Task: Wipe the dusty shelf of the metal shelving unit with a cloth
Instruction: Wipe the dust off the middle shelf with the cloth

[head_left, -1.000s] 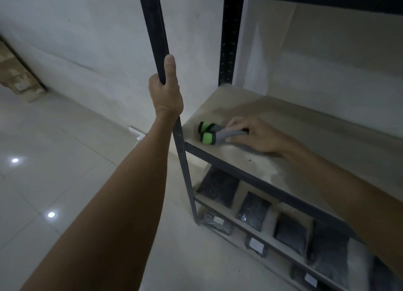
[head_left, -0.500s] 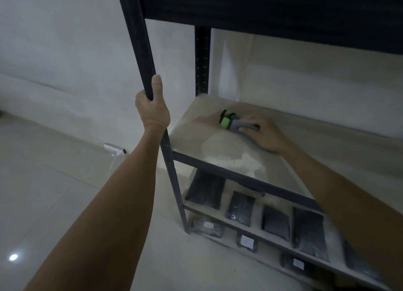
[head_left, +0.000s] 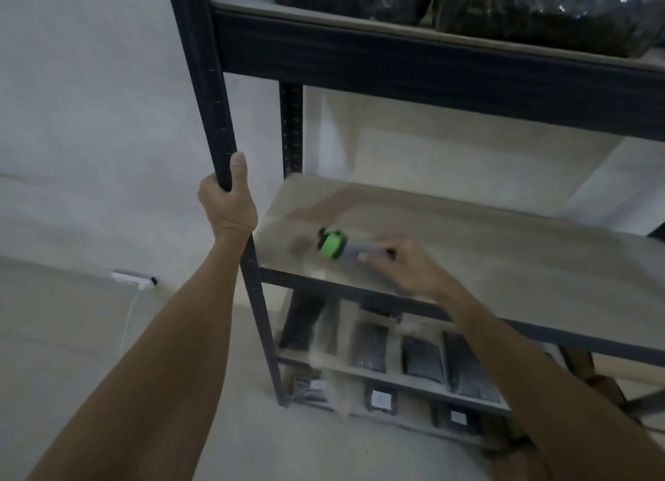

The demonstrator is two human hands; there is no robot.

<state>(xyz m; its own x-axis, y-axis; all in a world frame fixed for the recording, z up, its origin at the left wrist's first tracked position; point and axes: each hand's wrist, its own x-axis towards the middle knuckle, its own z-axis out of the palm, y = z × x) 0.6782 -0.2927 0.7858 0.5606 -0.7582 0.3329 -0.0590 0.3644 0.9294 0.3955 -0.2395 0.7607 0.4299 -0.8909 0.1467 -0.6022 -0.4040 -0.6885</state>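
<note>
Right hand [head_left: 414, 268] pressing grey-green cloth [head_left: 342, 250] on middle shelf [head_left: 503, 243], grip blurred — cannot tell. Left hand [head_left: 226, 203] gripping upright post [head_left: 205, 84]. Wiping appearing midway — shelf stretch right of hand likely remaining.

A: What do I have on the shelf [head_left: 485, 250] now?

B: I see a pale, dusty board in a dark metal shelving unit [head_left: 212, 102], with a dull smear near its left front corner. The cloth [head_left: 345, 252], grey with a bright green end, lies bunched there and looks blurred.
</note>
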